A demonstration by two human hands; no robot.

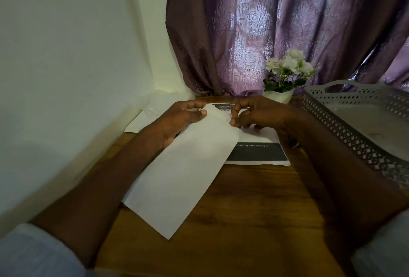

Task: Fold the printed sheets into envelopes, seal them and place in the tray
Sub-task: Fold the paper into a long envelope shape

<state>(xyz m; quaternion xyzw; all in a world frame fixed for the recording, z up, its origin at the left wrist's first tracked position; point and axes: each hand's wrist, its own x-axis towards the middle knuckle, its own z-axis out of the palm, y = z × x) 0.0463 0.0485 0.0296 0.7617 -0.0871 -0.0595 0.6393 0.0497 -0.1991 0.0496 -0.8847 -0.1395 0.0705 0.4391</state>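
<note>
My left hand (183, 119) pinches the far end of the white envelope (183, 166) held over the table (254, 210), right hand (259, 114) w/ curled fingers nipping its corner—thin, light, floppy paper, prob creases easily, so I'd grip by edges near the mouth.

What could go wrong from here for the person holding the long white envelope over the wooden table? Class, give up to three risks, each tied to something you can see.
1. The left hand grips only the far end of the envelope, so it may sag or crease.
2. The right hand pinches just a corner; a tug might tear it.
3. The flower pot stands close behind the printed sheet; a reach towards the tray could knock it.
</note>
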